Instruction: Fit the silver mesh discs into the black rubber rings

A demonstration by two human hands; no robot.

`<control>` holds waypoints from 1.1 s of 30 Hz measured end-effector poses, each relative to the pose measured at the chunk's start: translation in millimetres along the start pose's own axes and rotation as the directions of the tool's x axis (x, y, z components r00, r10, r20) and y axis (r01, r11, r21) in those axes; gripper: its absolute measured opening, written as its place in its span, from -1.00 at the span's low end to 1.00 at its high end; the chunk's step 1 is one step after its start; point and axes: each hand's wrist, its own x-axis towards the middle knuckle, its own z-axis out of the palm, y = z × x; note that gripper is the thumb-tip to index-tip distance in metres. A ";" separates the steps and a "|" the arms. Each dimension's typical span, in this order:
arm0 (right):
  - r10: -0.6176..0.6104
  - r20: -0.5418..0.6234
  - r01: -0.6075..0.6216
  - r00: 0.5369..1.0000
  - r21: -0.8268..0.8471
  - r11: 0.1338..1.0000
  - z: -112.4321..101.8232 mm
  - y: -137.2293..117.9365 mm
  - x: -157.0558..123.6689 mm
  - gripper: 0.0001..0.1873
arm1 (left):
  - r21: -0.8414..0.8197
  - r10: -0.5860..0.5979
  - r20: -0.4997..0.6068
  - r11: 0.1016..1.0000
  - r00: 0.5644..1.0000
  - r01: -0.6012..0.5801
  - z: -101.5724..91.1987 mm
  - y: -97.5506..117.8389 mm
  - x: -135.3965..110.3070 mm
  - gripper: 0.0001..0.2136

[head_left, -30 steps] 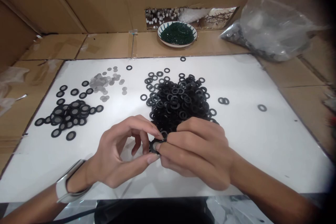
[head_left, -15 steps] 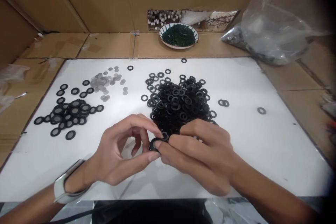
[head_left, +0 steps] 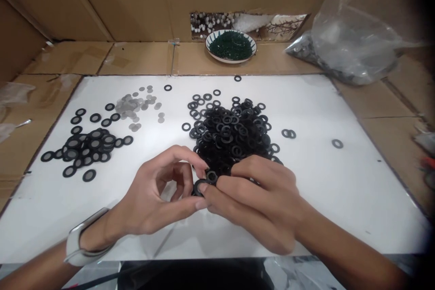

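A black ring-shaped washer (head_left: 197,188) is held at the near edge of a large pile of black washers (head_left: 234,133). My left hand (head_left: 166,195) curls round it, thumb below and index finger above, a wristband on that arm. From the other side my right hand (head_left: 256,201) presses its thumb onto the washer's face; its other fingers are folded and partly hidden. Another black ring (head_left: 211,177) lies right beside the fingertips. To the left are washers with grey mesh-like centres (head_left: 89,175), heaped and loose. Behind them lie thin grey discs (head_left: 131,106).
White board (head_left: 340,199) covers the work surface, with a few stray rings at right. At the back stands a patterned dish (head_left: 231,60) of dark green bits. A clear plastic bag (head_left: 353,50) sits back right. Cardboard walls (head_left: 142,0) enclose the far side and left.
My left index fingertip has lifted slightly off the ring by the fingertips, which now shows more fully. The view has shifted a little; both hands stay at the same washer.
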 end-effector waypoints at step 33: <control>0.009 0.019 -0.011 1.000 0.108 0.994 7.6 -3.1 -2.8 -0.70 | -0.211 -0.264 0.100 0.937 0.959 0.279 4.1 1.3 6.1 -0.52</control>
